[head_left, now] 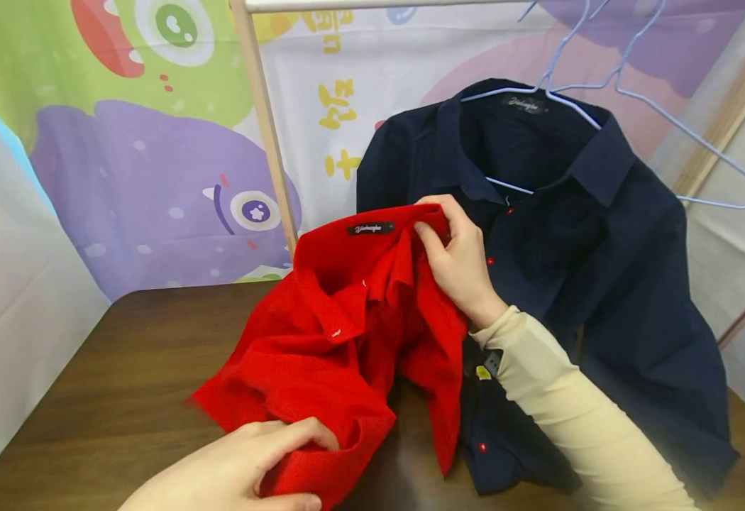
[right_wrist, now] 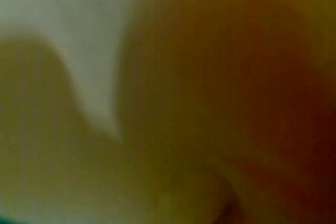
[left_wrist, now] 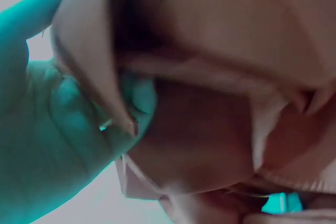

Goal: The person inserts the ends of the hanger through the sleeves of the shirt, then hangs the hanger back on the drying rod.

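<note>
Head: right hand pinches red shirt at the collar; left hand grips its lower folds; hands well apart. Red shirt hangs over the worktop, in front of navy shirt on hanger. Risk, my read: left tug could slip the pinch; right sleeve could drag navy. Left wrist: fingers curl round cloth; loose folds could bunch. Right wrist: blurred, can't tell grip.

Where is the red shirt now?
In the head view, the red shirt is central, left of the navy shirt, with the right hand at its collar and the left hand lower down.
</note>
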A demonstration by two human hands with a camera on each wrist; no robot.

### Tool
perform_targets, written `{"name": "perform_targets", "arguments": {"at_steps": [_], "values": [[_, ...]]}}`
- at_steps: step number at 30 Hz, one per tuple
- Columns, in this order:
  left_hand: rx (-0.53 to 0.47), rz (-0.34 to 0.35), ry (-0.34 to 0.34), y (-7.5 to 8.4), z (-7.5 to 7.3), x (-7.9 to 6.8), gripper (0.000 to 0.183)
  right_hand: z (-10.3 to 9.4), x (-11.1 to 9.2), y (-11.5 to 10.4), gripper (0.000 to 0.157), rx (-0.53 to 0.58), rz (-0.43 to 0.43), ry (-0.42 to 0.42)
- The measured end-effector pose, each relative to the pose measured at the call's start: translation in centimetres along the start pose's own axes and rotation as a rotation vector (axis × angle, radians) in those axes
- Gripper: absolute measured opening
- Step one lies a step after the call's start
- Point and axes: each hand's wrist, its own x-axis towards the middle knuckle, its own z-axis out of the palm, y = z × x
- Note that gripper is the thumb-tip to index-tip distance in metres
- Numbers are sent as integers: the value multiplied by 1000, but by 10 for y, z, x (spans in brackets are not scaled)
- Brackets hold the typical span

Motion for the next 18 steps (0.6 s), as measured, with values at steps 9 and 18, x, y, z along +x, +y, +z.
{"name": "perform_targets", "arguments": {"at_steps": [9,18], "values": [[-68,61,195,-18,-18,7,10,-3,8,-15,16,103,-75,-20],[110,-255,500,-66,-33,38,11,-7,1,-27,17,185,-146,-137]]}}
